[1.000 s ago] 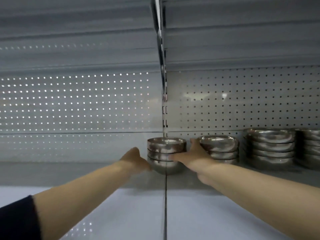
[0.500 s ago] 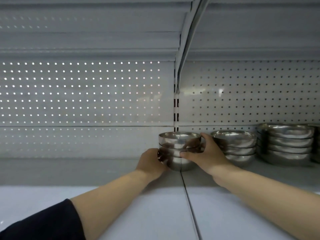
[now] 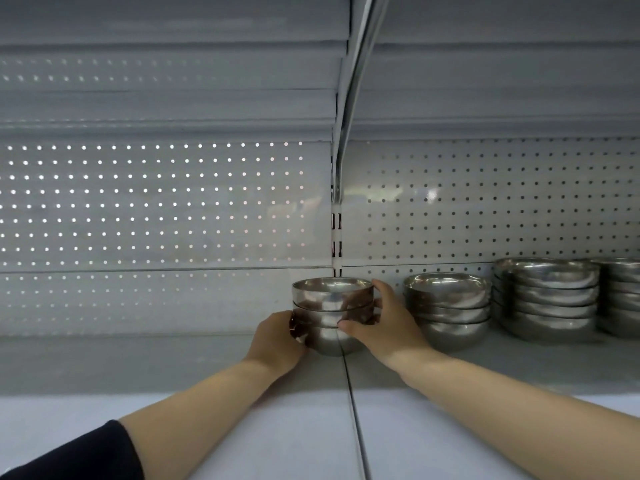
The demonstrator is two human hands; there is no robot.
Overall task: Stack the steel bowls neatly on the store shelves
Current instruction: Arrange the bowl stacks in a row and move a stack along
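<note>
At the far left, the grey perforated metal back panel (image 3: pixel 152 209) is letting pinpoints of light through, and the pale grey metal shelf (image 3: pixel 138 362) in front of it is carrying nothing there. A dark sleeve (image 3: pixel 86 455) is showing at the lower left corner. The left hand (image 3: pixel 277 336) is cupping the left flank of the short stack of small round steel bowls (image 3: pixel 332 313); its fingers are curling round the far side of the lowest bowl and are mostly hidden, so I cannot tell how widely they are spread. The stack, about three bowls nested, is sitting on the shelf right over the seam (image 3: pixel 346 372) between two shelf sections, below the slotted white upright (image 3: pixel 336 233). The right hand (image 3: pixel 391 323) is gripping the stack's right side, thumb lying across the front and fingers (image 3: pixel 382 289) wrapping round the back near the rim. Holding from both sides is probably keeping the bowls nested and square while the stack is being settled in line with its neighbours. Just beside the right hand, a wider stack of shallow steel bowls (image 3: pixel 446 310) is standing, then a taller stack of steel bowls (image 3: pixel 547 299), and a partly cropped stack of steel bowls (image 3: pixel 623 296) at the edge. No brand, label or readable writing is showing anywhere.
</note>
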